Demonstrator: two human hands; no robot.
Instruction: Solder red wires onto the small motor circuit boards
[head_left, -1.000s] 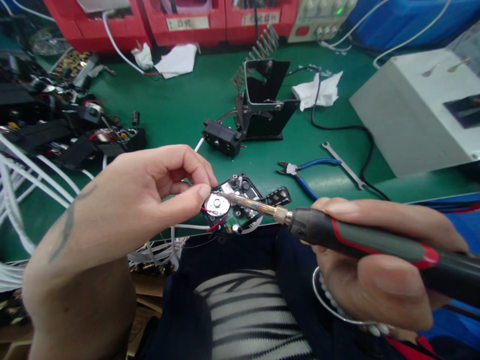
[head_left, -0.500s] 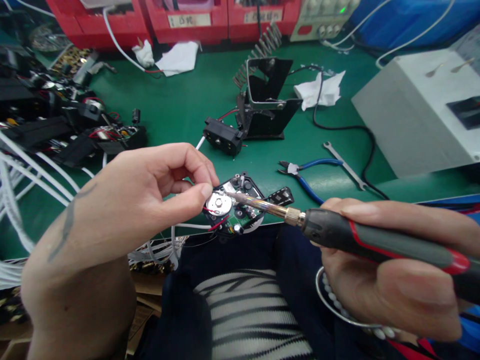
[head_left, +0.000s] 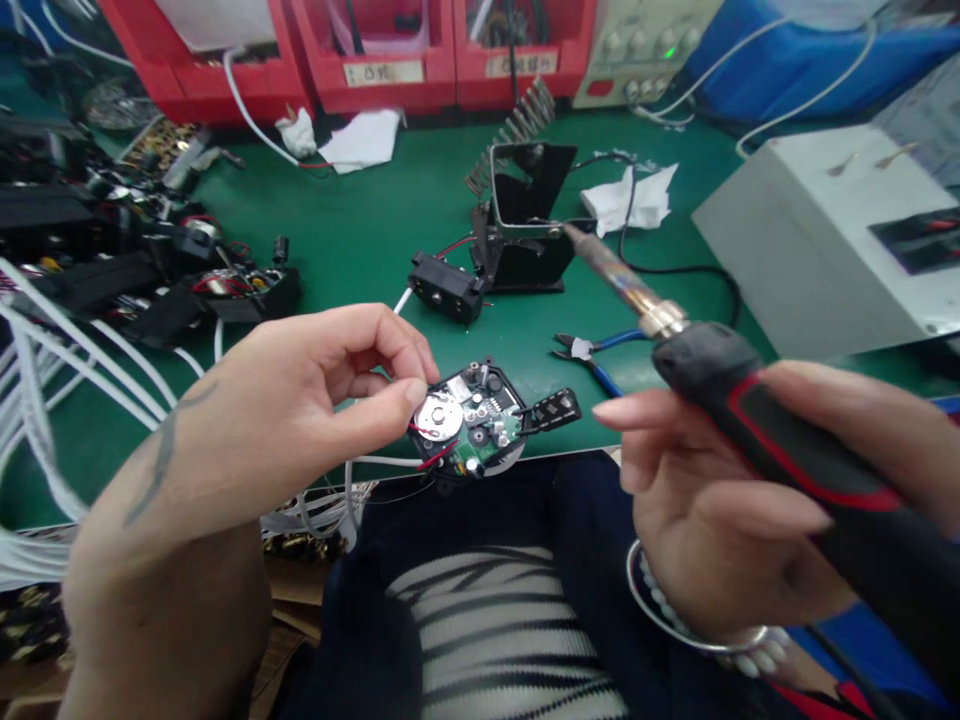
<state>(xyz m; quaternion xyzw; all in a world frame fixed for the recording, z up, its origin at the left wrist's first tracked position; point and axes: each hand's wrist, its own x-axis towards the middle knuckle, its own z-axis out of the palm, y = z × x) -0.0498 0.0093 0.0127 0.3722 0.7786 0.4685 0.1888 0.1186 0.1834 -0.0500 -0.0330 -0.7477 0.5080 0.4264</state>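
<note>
— Where is the circuit board (head_left: 471, 420) relative to the hands?

— It lies at the near edge of the green counter (head_left: 360, 225), just beyond the fingertips of the left hand (head_left: 300, 420). That hand's thumb and forefinger are pressed together in a pinch right at the board's left rim, beside the round silver disc (head_left: 439, 416); something thin seems to be caught between them, but I cannot tell what. A red wire (head_left: 435, 455) runs off the board just under the thumb.

— And the right hand (head_left: 742, 500)?

— It is closed around the black-and-red handle of a soldering iron (head_left: 720, 390), with the forefinger stretched out loose below it. The metal tip points up and away from that hand, well apart from the board, and ends near the black iron stand (head_left: 525, 215) farther out on the counter. Blue-handled pliers (head_left: 600, 350) lie between the board and the right hand's fingertip.

— Any writing you can read?

— The red bins (head_left: 375, 55) beyond both hands carry pale labels with dark characters, too small to read. No brand shows on the iron.

— What is hidden or cut off?

— The iron's handle runs out of the lower right corner. The grey box (head_left: 810, 250) to the right is cropped at the edge. The white cables (head_left: 45, 360) and dark parts left of the left hand blur into a heap I cannot sort out.
</note>
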